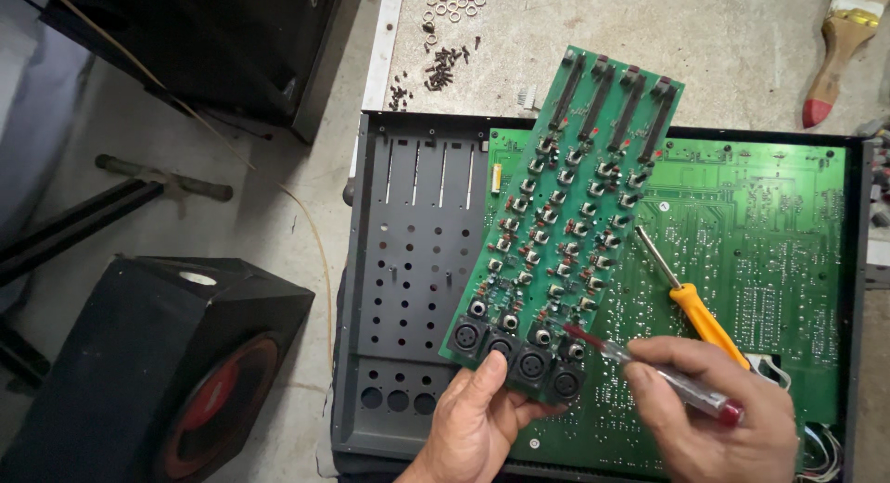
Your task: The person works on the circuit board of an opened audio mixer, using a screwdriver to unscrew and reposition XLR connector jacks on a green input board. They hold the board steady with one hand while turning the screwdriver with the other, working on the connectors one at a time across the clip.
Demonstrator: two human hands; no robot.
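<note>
Near the bottom of the head view, the left hand (477, 427) is curled around the near end of a long green circuit board (561, 219), thumb on top beside its row of black round sockets, fingers hidden beneath. That board is tilted, running from the hand up and to the right, and it lies over an open dark metal chassis (413, 288); it carries rows of small knob posts and four black slider slots at its far end. No packages, labels or signs can be made out.

To the right, the right hand (714, 413) is closed on a clear-handled tester screwdriver (649, 367) with a red cap, pinched between thumb and fingers, its tip touching the board just beside the sockets. An orange-handled screwdriver (697, 307) rests on the larger green main board (769, 242) inside the chassis.

Far off, loose screws (436, 70) and washers (454, 1) lie on the grey surface, with a paintbrush (839, 52) at far right. A black speaker box (153, 362) with a red cone sits at near left.
</note>
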